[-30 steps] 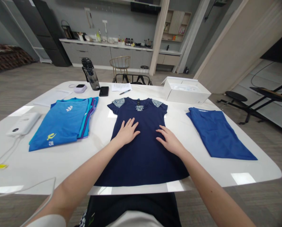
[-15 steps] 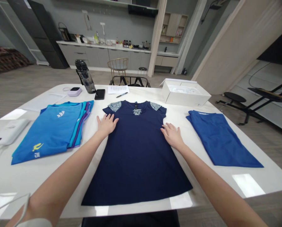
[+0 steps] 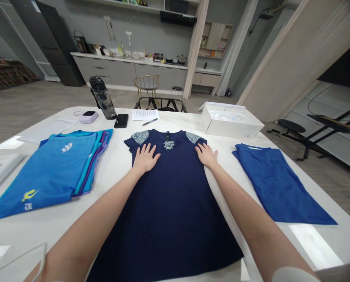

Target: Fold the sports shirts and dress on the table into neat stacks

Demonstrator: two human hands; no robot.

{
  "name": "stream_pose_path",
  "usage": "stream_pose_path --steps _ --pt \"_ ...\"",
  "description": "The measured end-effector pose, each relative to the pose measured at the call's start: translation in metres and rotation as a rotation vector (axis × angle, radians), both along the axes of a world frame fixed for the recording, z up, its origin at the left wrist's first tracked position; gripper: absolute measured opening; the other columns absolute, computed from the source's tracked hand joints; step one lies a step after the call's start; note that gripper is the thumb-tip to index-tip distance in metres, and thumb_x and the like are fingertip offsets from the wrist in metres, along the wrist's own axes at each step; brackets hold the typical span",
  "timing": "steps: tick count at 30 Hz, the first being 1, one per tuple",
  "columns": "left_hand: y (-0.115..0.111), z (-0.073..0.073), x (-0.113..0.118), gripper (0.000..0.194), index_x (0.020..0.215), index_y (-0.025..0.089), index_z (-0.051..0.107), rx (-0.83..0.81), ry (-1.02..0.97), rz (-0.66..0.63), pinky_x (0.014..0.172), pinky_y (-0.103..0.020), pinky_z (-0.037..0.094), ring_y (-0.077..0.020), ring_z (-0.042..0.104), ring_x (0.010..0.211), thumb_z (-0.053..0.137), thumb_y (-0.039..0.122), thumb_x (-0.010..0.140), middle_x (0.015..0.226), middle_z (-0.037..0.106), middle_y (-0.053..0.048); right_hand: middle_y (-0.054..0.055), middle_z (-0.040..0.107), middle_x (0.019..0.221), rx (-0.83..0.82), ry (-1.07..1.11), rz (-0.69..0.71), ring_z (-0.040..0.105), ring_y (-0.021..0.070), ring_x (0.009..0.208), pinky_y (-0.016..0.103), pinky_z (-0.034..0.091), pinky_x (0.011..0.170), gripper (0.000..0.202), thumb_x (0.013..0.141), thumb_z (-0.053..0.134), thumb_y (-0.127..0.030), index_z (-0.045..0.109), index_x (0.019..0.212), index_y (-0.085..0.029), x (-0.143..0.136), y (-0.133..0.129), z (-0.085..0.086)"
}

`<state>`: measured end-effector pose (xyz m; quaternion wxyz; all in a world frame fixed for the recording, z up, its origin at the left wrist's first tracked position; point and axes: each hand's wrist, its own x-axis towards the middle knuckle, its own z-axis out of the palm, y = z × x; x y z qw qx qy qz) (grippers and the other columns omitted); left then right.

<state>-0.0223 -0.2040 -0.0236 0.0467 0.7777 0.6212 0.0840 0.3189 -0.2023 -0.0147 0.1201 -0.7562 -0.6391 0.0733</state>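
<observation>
A navy short-sleeved shirt (image 3: 170,203) with patterned shoulder patches lies spread flat on the white table (image 3: 110,172), its neckline away from me. My left hand (image 3: 145,158) rests flat on the shirt's upper left part, just below the sleeve, fingers spread. At the opposite side, my right hand (image 3: 206,155) lies with fingers apart on the edge below the right sleeve. Neither hand grips the cloth. To the left sits a stack of folded blue and purple shirts (image 3: 60,164). On the right lies a folded blue garment (image 3: 280,180).
Toward the far edge stand a dark water bottle (image 3: 103,98), a lilac device (image 3: 88,117), a phone (image 3: 121,121), a printed sheet (image 3: 142,114), a pen (image 3: 150,122) and an open white box (image 3: 232,123). A white device (image 3: 1,168) lies at the left. A chair (image 3: 160,103) stands behind the table.
My left hand has moved from the shirt's side edge inward onto its front. My right hand has shifted slightly up toward the right sleeve. The view has come a little closer to the table.
</observation>
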Motion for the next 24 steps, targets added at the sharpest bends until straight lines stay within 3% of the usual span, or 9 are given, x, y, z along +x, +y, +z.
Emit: stream_pose_path --steps 5,10,13,17,21,24 --pt "-0.002 0.003 -0.001 0.070 0.158 0.024 0.034 -0.002 0.004 0.001 0.123 -0.056 0.014 -0.0318 0.020 0.154 0.023 0.063 0.100 0.166 0.027 -0.009 0.017 0.050 0.148 0.177 0.052 -0.175 0.043 0.0339 0.136 0.067 0.021 0.114 0.061 0.099 0.037 -0.058 0.051 0.144 -0.019 0.017 0.027 -0.002" --pt "-0.008 0.024 0.021 0.052 0.140 0.013 0.054 0.176 -0.068 -0.044 0.118 -0.050 0.029 -0.0321 0.045 0.136 0.037 0.044 0.102 0.147 0.051 -0.018 0.016 0.055 0.144 0.196 0.126 -0.240 0.047 0.0350 0.133 0.056 0.032 0.110 0.061 0.095 0.045 -0.058 0.058 0.140 -0.019 0.037 0.065 -0.004" --pt "-0.012 0.038 0.062 0.035 0.124 0.015 0.061 0.222 -0.214 -0.198 0.103 -0.037 0.043 -0.0256 0.056 0.115 0.040 0.034 0.103 0.124 0.063 -0.014 0.012 0.065 0.131 0.168 0.205 -0.247 0.053 0.0327 0.125 0.050 0.035 0.107 0.054 0.091 0.051 -0.061 0.069 0.126 -0.023 0.047 0.079 -0.005" --pt "-0.013 0.043 0.143 0.021 0.112 0.021 0.061 0.081 -0.345 -0.375 0.092 -0.033 0.048 -0.0215 0.061 0.103 0.049 0.033 0.100 0.109 0.065 -0.008 0.008 0.073 0.114 0.187 0.229 -0.216 0.060 0.0304 0.115 0.046 0.037 0.103 0.046 0.084 0.061 -0.063 0.078 0.105 -0.027 0.051 0.085 -0.007" --pt "-0.014 0.036 0.212 0.026 0.112 0.019 0.060 0.007 -0.314 -0.369 0.093 -0.041 0.047 -0.0275 0.062 0.105 0.056 0.039 0.096 0.110 0.066 -0.012 0.007 0.075 0.106 0.196 0.216 -0.216 0.062 0.0285 0.109 0.043 0.038 0.101 0.039 0.080 0.066 -0.058 0.078 0.099 -0.026 0.050 0.084 -0.007" --pt "-0.015 0.028 0.237 0.033 0.115 0.015 0.060 0.005 -0.250 -0.270 0.094 -0.044 0.045 -0.0305 0.061 0.109 0.056 0.041 0.095 0.115 0.065 -0.017 0.007 0.075 0.106 0.188 0.196 -0.212 0.062 0.0283 0.109 0.044 0.038 0.101 0.035 0.079 0.067 -0.056 0.078 0.093 -0.026 0.051 0.085 -0.009"
